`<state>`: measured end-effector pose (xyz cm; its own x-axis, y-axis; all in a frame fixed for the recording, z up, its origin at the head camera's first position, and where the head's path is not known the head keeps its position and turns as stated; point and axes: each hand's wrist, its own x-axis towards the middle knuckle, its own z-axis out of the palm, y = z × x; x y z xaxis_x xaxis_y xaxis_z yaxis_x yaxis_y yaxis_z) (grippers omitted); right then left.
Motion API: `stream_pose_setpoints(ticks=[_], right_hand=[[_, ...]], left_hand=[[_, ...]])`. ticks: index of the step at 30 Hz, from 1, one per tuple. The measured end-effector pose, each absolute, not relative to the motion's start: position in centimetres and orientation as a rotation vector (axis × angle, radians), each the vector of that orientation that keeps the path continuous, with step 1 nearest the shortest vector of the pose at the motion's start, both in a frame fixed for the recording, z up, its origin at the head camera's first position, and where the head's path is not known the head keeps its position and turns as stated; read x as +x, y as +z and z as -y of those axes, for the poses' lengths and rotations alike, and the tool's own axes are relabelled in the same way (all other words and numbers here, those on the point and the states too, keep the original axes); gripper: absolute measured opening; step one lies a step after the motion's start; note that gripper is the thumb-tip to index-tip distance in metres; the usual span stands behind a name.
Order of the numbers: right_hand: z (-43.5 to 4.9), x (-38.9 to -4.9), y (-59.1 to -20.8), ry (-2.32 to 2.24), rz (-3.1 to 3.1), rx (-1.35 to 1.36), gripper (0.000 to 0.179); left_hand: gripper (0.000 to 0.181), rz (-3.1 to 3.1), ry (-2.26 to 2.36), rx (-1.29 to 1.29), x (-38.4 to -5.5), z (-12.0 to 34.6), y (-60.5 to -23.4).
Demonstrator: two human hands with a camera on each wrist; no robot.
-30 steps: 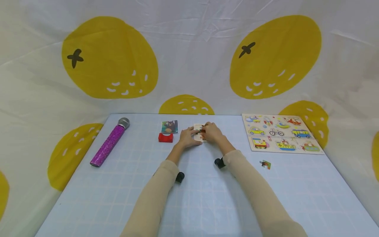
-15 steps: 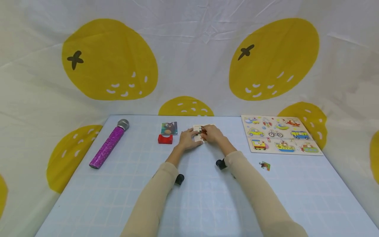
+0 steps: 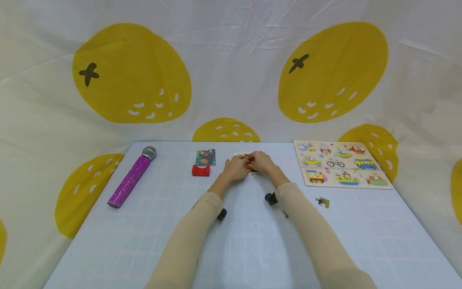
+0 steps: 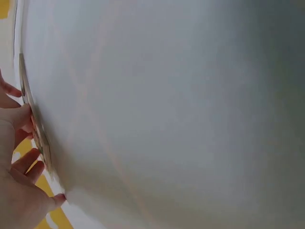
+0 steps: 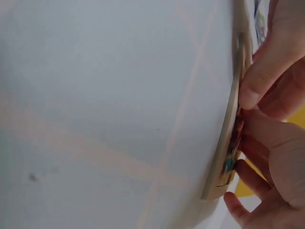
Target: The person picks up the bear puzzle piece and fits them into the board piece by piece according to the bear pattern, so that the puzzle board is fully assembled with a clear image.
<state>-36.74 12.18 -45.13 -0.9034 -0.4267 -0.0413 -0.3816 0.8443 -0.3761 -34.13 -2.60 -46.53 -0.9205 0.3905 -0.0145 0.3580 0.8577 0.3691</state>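
Both hands met over the small wooden board [image 5: 212,192], which lay at the middle of the table [image 3: 249,257], toward its far edge, with a dark, colourful picture on its upper face. The step in hand looked to be working a puzzle piece into place there. The right hand [image 3: 261,161] came over the board from its right, thumb and bent fingers touching the picture; whether they pinched a piece I could not tell. The left hand [image 3: 236,167] reached in from the other side until its fingertips met the right hand's, and they hid each other too well to show whether it gripped or merely steadied the board. The next move, I judged, called for level pressure on the piece while the frame was kept from sliding. Room was uneven: only a narrow strip of table separated the board from the far edge, where the cloth backdrop [image 3: 234,80] rose, while the near side offered a broad bare stretch between the forearms. The red block [image 3: 201,171] and the picture card [image 3: 205,157] stood near the left hand, limiting movement that way; to the right, the gap before the vehicle puzzle [image 3: 344,164] was wider (one loose piece [image 3: 324,202] lay just nearer than that puzzle, within easy reach).
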Motion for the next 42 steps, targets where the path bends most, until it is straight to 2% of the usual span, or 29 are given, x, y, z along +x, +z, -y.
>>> stream_pose_setpoints(ticks=[12,16,22,27,34,40,42], right_hand=[[-13.8,-36.4,-45.7,-0.744,-2.854,-0.831,0.023],[-14.0,-36.3,-46.0,-0.735,-2.852,-0.797,0.026],[-13.8,-35.8,-46.0,-0.735,-2.853,-0.719,0.030],[-13.6,-35.2,-46.1,-0.747,-2.848,-0.727,0.031],[-13.9,-34.7,-46.2,-0.657,-2.859,-0.832,0.033],[-14.9,-34.3,-45.8,-0.725,-2.812,-0.722,0.045],[-15.7,-33.8,-45.7,-0.828,-2.808,-0.652,0.044]], left_hand=[[0.045,-2.928,0.520,0.674,-34.4,3.1,-47.6],[0.046,-2.928,0.673,0.650,-34.2,3.5,-47.6],[0.056,-2.985,0.752,0.477,-33.7,4.1,-47.6],[0.054,-2.969,0.692,0.527,-33.4,4.7,-47.7],[0.048,-2.856,0.923,0.560,-33.3,6.0,-48.2],[0.049,-2.840,0.969,0.525,-33.4,6.0,-48.4],[0.051,-2.832,0.986,0.503,-33.3,5.8,-48.5]])
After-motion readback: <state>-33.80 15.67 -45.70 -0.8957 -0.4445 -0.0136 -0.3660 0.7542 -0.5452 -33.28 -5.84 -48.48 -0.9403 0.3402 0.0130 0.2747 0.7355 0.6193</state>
